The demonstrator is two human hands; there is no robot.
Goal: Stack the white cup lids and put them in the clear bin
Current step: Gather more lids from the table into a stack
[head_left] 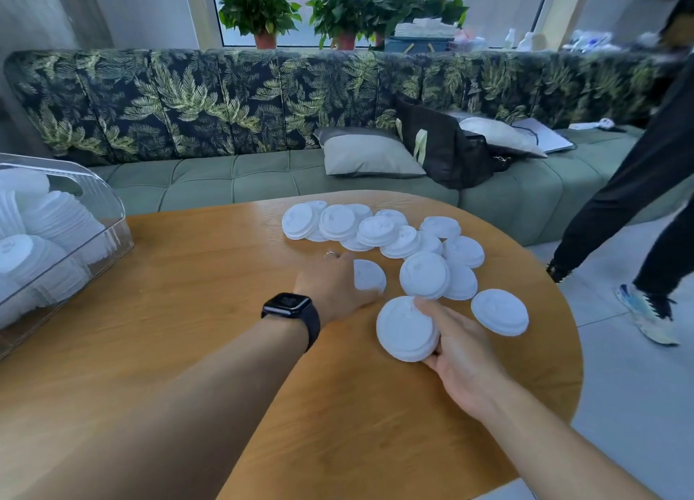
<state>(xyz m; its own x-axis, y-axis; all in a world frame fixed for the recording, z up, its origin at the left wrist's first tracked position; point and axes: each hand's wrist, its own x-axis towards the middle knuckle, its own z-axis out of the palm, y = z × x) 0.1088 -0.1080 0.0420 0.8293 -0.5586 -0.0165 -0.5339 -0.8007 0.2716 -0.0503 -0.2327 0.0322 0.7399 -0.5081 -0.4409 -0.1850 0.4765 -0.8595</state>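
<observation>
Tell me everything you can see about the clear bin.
The bin is see-through and glossy, like hard plastic, with straight walls and a curved hood. It sits upright on the left side of the wooden table, partly cut off by the frame. Stacks of white lids lie tipped inside. Nothing else visibly touches it.

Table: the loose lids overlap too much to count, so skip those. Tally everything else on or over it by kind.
hands: 2 (left hand, right hand)
lid stack held in right hand: 1
single lid under left hand: 1
clear bin: 1
wristwatch: 1
ring: 1
Total: 7
</observation>
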